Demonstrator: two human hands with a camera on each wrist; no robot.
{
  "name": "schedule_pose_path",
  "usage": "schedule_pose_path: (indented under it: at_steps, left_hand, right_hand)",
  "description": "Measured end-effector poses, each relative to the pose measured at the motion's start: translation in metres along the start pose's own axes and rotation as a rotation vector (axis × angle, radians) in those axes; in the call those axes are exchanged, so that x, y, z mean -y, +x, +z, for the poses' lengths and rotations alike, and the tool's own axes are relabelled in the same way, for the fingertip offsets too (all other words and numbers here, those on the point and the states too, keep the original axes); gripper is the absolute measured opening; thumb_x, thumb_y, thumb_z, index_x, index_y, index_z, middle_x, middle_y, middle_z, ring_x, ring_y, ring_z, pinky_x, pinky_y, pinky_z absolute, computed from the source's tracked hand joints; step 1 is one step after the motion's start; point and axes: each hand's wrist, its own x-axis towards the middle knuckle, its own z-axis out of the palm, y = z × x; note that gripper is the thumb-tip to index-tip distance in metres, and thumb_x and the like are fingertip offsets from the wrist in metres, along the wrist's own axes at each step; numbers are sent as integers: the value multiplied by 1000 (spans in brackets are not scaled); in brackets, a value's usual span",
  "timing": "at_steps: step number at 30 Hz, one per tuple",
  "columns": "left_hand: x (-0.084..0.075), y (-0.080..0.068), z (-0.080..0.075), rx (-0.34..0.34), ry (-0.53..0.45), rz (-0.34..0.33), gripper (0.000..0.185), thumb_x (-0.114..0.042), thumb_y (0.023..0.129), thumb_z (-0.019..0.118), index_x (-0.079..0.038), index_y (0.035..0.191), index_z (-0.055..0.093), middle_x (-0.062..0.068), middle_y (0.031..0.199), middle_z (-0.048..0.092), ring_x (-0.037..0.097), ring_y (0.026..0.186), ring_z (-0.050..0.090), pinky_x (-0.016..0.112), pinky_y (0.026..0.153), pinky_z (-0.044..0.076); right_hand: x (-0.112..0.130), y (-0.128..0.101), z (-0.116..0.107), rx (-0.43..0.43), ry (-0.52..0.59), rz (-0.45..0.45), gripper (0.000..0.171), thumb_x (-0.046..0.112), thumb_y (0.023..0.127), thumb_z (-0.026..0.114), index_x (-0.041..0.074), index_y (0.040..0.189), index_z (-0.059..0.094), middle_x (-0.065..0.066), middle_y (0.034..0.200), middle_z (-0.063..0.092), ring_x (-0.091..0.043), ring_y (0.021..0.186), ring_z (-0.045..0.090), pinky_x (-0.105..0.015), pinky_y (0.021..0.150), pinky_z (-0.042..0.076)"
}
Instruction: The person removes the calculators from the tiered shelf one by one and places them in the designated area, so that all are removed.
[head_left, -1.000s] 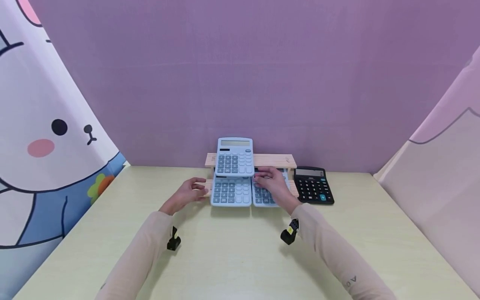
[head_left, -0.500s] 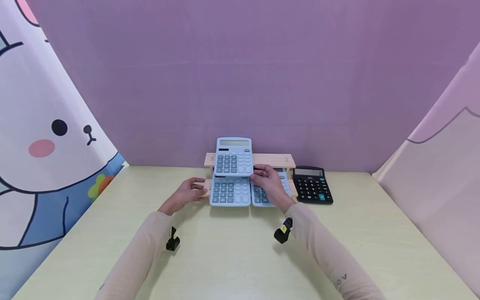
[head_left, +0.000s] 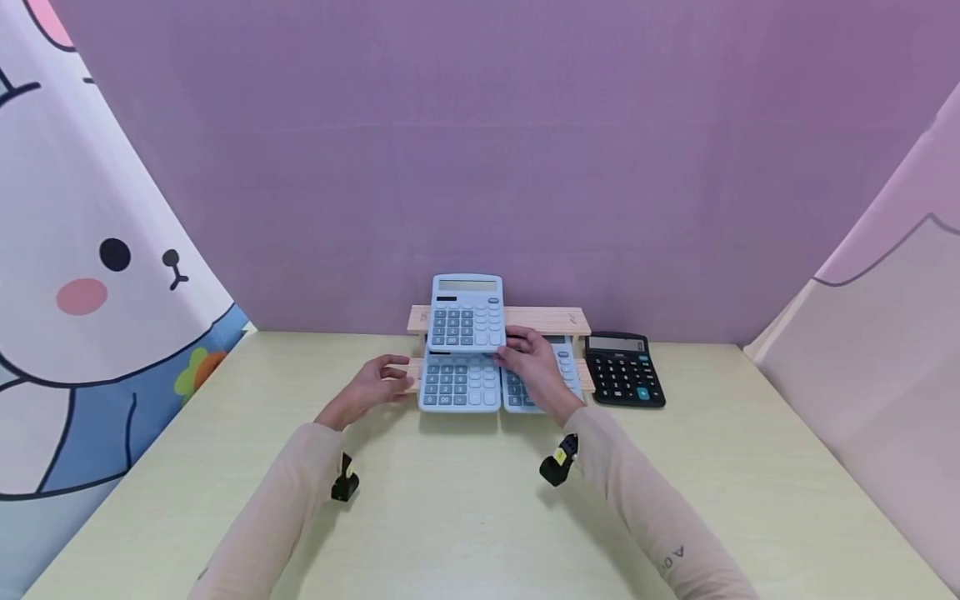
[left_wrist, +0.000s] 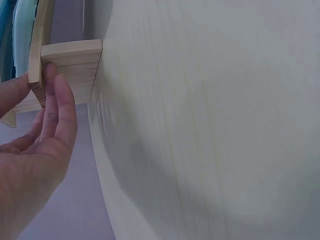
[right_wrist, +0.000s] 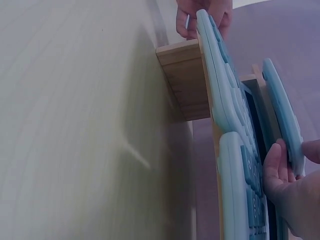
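Observation:
A light-blue calculator point(head_left: 467, 312) leans on the upper board of a two-tier wooden rack point(head_left: 547, 319). My right hand point(head_left: 536, 365) pinches its lower right corner; in the right wrist view the thumb is on the key face and the fingers are behind the calculator's edge. Two more light-blue calculators stand side by side on the lower tier, the left one point(head_left: 460, 387) in full view below, the right one point(head_left: 566, 362) partly covered by my right hand. My left hand point(left_wrist: 42, 135) holds the left end of the lower board point(left_wrist: 36, 65) between thumb and fingers.
A black calculator point(head_left: 625, 371) lies on the pale table point(head_left: 480, 500) just right of the rack. A purple cloth wall point(head_left: 480, 150) rises close behind, and a cartoon-printed cloth point(head_left: 112, 350) hangs at the left.
My right hand has shifted slightly left, and its thumb now overlaps the upper calculator's lower right corner. The left hand stays at the rack's end.

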Motion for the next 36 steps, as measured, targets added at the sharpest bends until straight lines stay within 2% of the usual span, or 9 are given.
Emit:
schedule_pose_path:
  at_steps: [9,19,36]
  left_hand:
    - [0,1,0,-1,9,-2,54,-3,87,55,2,135,31,23,122,44,22,97,55,36,89,54]
    - [1,4,0,-1,1,-11,53,-3,87,55,1,134,32,22,120,45,22,96,56,36,88,54]
    - [1,5,-1,4,7,-17,54,-3,87,55,2,135,31,22,121,44,23,99,55,37,90,53]
  right_hand:
    - [1,-2,2,6,79,-1,43,-9,84,54,-1,125,43,-11,104,56,-11,80,62,-32,91,53]
    - [2,-1,3,-20,84,36,41,-7,85,54,3,124,44,-8,103,56,-11,82,62,-31,91,53]
    - [3,-2,6,-42,159,27,44,-11,84,51,-1,126,42,-11,105,55,-12,80,62,-29,89,54]
